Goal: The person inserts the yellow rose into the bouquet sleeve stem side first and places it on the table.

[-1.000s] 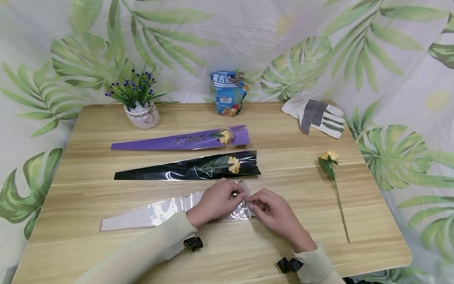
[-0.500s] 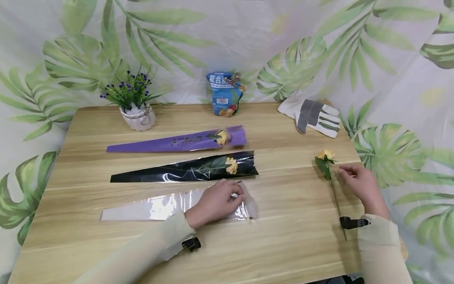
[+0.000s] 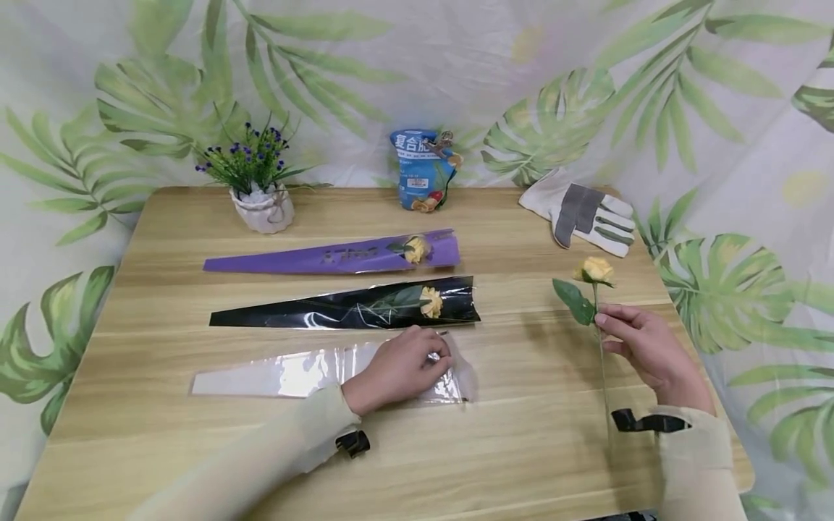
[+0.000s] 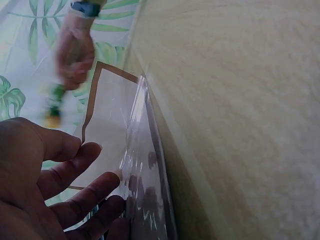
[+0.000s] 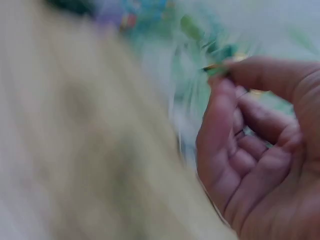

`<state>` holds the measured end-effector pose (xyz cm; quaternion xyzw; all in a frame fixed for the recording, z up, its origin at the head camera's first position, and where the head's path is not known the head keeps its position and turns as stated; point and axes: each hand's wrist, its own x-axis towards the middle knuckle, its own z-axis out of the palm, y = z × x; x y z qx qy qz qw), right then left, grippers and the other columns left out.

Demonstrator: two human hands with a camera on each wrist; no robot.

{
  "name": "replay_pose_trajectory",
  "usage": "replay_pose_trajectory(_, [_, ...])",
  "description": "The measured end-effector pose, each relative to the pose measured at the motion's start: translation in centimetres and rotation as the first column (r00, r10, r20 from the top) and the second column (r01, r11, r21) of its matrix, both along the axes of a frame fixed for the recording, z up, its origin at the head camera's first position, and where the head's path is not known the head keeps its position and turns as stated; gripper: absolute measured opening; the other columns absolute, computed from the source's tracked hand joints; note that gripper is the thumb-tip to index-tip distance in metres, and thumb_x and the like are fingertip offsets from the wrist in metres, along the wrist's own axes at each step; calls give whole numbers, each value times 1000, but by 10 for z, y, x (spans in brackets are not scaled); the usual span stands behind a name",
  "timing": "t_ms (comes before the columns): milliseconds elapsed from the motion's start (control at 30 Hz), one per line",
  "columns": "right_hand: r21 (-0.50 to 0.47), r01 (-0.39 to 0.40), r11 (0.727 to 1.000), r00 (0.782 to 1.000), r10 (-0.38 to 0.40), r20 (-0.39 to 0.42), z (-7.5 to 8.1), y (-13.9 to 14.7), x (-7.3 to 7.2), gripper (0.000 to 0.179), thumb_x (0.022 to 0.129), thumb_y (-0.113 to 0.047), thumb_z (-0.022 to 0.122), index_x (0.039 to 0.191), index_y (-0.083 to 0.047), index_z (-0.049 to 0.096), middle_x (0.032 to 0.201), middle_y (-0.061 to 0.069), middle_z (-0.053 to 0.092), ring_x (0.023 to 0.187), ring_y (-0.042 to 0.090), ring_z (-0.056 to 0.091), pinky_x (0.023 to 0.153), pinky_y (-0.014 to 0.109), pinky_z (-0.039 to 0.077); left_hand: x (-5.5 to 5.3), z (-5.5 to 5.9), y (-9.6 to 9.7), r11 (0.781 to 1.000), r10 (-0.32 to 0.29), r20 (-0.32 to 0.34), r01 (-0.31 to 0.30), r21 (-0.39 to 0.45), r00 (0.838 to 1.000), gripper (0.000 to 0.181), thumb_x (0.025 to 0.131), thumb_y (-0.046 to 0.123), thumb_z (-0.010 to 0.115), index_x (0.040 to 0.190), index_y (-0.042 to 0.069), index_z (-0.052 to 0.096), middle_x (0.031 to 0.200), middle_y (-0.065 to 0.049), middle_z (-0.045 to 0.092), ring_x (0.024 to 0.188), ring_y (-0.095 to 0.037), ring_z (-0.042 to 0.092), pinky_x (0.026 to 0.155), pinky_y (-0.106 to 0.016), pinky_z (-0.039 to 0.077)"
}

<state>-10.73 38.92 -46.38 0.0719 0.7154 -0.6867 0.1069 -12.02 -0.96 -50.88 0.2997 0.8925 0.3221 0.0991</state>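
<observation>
My right hand (image 3: 641, 347) pinches the stem of a yellow artificial rose (image 3: 596, 270) between thumb and fingers, just below its leaf, with the bloom pointing up and away. The lower stem hangs over the table's right side. At the middle front, my left hand (image 3: 404, 365) holds the wide end of a white-and-clear flower sleeve (image 3: 260, 380). In the left wrist view, thumb and index finger (image 4: 82, 157) pinch the film's edge, and the sleeve's mouth (image 4: 112, 95) stands spread apart. The right wrist view is blurred, with the right hand (image 5: 255, 145) pinching the stem.
Behind the white sleeve lie a black sleeve (image 3: 293, 313) and a purple sleeve (image 3: 280, 262), each holding a yellow rose. Along the back stand a potted purple-flowered plant (image 3: 260, 210) and a blue fertilizer bag (image 3: 417, 174). A work glove (image 3: 580, 213) lies at the back right.
My right hand has left the white sleeve, moved right to the rose, taken its stem and lifted it off the table. The left hand has stayed at the sleeve's wide end.
</observation>
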Motion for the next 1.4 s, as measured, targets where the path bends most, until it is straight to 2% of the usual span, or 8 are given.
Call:
replay_pose_trajectory(67, [-321,14,947,991,-56,-123,9,-26,7,16,102,6,55,109,1,68,96,8,69,82,16,69,67,27,57,-2,0,0,1000,2,6,-2,8,1000,16,99,35,65,95,25,77,107,11,68,95,-12,56,75,-33,48])
replay_pose_trajectory(167, [-509,-41,860,939,-142,-314,17,-65,14,20,99,15,50,102,3,65,92,12,71,80,22,72,66,27,57,-4,-1,1,1000,9,15,-9,12,1000,16,98,34,66,95,25,78,106,11,69,93,-11,56,75,-32,47])
replay_pose_trajectory(467, [-529,243,813,731,-512,-450,11,-112,27,12,89,22,61,94,11,57,87,18,62,74,26,69,60,28,55,-4,-2,1,999,-9,46,7,44,999,15,100,31,65,94,24,77,104,11,69,94,-12,57,81,-33,47])
replay_pose_trajectory(600, [-527,346,776,676,-595,-434,4,-116,31,17,86,18,69,93,9,56,87,18,58,71,23,66,56,27,53,-3,-1,-1,999,-6,55,3,54,998,16,100,31,65,95,23,77,107,10,69,100,-13,58,87,-34,47])
replay_pose_trajectory(700, [-496,359,791,661,-591,-463,1,-118,33,16,86,17,70,94,13,57,88,18,60,71,23,66,56,26,53,-3,-2,-1,998,-7,44,5,56,999,18,101,33,63,97,23,77,109,10,69,102,-12,58,88,-33,47])
replay_pose_trajectory(867, [-418,361,834,688,-540,-484,-8,-125,36,16,88,14,70,95,14,56,91,18,60,73,23,68,57,26,53,-1,-1,0,998,16,48,-19,66,999,16,100,35,64,96,26,77,104,14,64,96,-9,55,82,-31,47])
replay_pose_trajectory(1133, [-442,475,761,754,-611,-242,-31,-135,41,20,90,5,74,97,4,55,93,14,58,81,23,70,52,25,52,-1,2,3,996,28,53,-32,87,998,16,100,36,66,93,27,77,97,18,60,89,-6,51,76,-29,45])
replay_pose_trajectory(1400, [-378,376,846,857,-472,-205,-43,-140,46,31,98,-4,66,125,0,52,100,9,65,87,25,72,57,27,55,-2,5,5,996,17,40,-20,83,999,17,100,37,65,91,28,77,93,16,58,88,-10,53,74,-29,45])
